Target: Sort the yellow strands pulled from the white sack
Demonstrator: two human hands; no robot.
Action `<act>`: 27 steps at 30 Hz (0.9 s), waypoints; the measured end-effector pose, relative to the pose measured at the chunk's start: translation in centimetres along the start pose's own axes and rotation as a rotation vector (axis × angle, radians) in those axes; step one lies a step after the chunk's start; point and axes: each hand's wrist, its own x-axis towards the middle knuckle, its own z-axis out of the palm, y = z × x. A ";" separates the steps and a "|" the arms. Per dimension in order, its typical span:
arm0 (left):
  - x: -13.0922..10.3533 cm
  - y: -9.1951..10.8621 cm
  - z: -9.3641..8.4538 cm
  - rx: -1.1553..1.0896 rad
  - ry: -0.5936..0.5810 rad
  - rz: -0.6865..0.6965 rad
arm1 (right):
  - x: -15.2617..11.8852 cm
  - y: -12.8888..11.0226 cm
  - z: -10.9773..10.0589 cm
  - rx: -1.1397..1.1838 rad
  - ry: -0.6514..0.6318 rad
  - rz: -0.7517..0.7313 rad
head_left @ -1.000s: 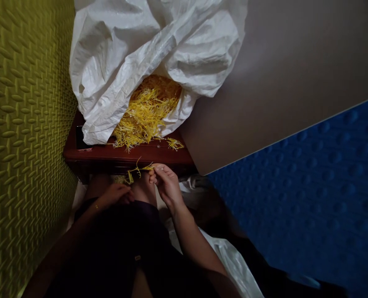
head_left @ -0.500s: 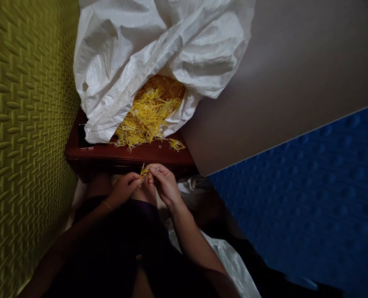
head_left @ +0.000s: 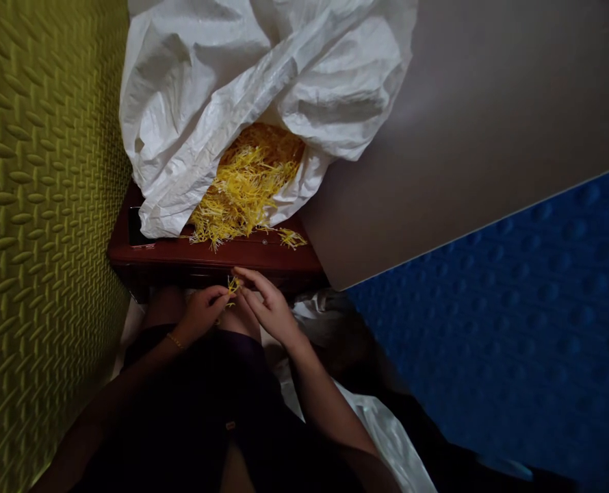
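Note:
Above my lap, my left hand (head_left: pixel 205 309) pinches a small yellow branching sprig (head_left: pixel 232 285) between thumb and fingers. Thin spiky strands of it spread upward. My right hand (head_left: pixel 269 307) is at the sprig's right side, its fingers stretched out and thumb apart; whether a fingertip touches the strands I cannot tell. In front of both hands, a heap of similar yellow sprigs (head_left: pixel 248 185) with pale tips spills from the mouth of a white woven sack (head_left: pixel 181 103). A few loose sprigs (head_left: pixel 291 238) lie to the right of the heap.
Sack and heap rest on a reddish-brown box-like surface (head_left: pixel 222 257), with a dark phone-like object (head_left: pixel 137 227) at its left. A textured yellow mat (head_left: pixel 42 205) stands at left. To the right are a grey-brown panel (head_left: pixel 463 123) and a blue bumpy surface (head_left: pixel 530 308). Clear plastic (head_left: pixel 381 424) lies below.
My right fingers have gone from pinching at the sprig to stretched out. The sprig is now held upright in my left hand, with its strands more spread.

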 end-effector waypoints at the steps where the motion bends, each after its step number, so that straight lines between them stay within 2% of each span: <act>1: -0.1 0.0 0.0 0.003 -0.008 0.002 | 0.0 0.3 0.1 0.038 -0.007 0.048; 4: -0.2 0.3 0.0 -0.008 -0.021 -0.003 | 0.0 1.3 0.2 0.166 -0.010 0.162; 10: -0.2 0.7 -0.1 -0.031 0.002 -0.016 | -0.2 2.8 0.3 0.396 -0.058 0.289; 12: -0.2 0.7 -0.1 -0.025 0.003 -0.015 | -0.3 2.8 0.4 0.380 -0.037 0.298; 16: -0.2 0.6 0.2 0.012 -0.016 0.041 | -0.2 2.5 0.7 0.136 0.068 0.215; 18: -0.1 0.5 0.2 0.056 -0.004 0.069 | 0.1 3.0 0.3 0.015 0.183 0.171; 20: -0.2 0.5 -0.1 0.102 0.012 0.074 | 0.6 4.1 -0.8 -0.048 0.395 0.188; 22: -0.3 0.3 -0.4 0.131 0.013 0.069 | 1.0 5.1 -2.1 0.017 0.597 0.276; 23: -0.3 0.1 -0.6 0.137 0.009 0.068 | 1.1 5.5 -2.6 0.093 0.633 0.322; 25: -0.4 -0.2 -0.7 0.135 -0.014 0.071 | 1.0 5.4 -3.0 0.264 0.534 0.368; 27: -0.5 -0.4 -0.6 0.141 -0.043 0.082 | 0.8 4.6 -2.2 0.386 0.323 0.353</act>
